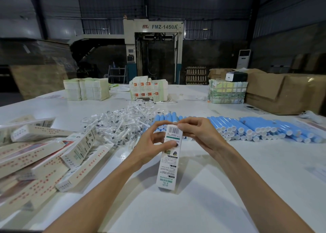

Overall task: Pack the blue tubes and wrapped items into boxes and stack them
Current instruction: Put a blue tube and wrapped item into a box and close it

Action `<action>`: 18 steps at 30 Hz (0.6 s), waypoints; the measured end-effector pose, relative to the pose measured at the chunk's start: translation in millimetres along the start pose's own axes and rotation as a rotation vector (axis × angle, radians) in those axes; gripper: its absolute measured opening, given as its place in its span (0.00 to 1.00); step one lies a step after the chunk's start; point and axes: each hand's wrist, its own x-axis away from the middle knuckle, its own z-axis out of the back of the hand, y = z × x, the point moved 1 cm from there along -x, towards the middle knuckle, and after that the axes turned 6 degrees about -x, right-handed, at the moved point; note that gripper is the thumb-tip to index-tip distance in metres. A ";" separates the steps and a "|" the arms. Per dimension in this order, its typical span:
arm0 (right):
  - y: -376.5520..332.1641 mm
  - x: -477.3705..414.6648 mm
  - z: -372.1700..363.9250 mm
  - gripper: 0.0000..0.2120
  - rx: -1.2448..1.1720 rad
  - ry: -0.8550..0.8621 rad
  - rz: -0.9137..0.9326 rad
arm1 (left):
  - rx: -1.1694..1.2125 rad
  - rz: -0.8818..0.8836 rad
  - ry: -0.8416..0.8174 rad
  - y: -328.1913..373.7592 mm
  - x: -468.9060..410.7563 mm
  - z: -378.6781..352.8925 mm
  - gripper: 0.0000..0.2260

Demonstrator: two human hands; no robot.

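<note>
standing box (pixel 169 164) between both hands (pixel 151 144) (pixel 199 134)

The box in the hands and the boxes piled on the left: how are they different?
The held box stands on end; the piled boxes lie flat, criss-crossed on the table. The held box sits in the grip of the left hand and right hand; nothing touches the piled boxes. The held box shows a barcode face; many piled boxes show red print. Both are long, slim, pale cartons.

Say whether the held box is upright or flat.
Upright, slightly tilted: the box stands on its lower end on the table.
</note>
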 end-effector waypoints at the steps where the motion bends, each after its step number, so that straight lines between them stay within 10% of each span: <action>1: 1.7 1.4 -1.7 0.04 0.014 0.000 0.022 | 0.008 -0.002 0.014 -0.1 0.0 0.1 0.27; 18: 26.6 2.5 -15.2 0.07 0.155 0.136 0.175 | 0.036 0.005 0.113 -5.0 1.3 -0.7 0.24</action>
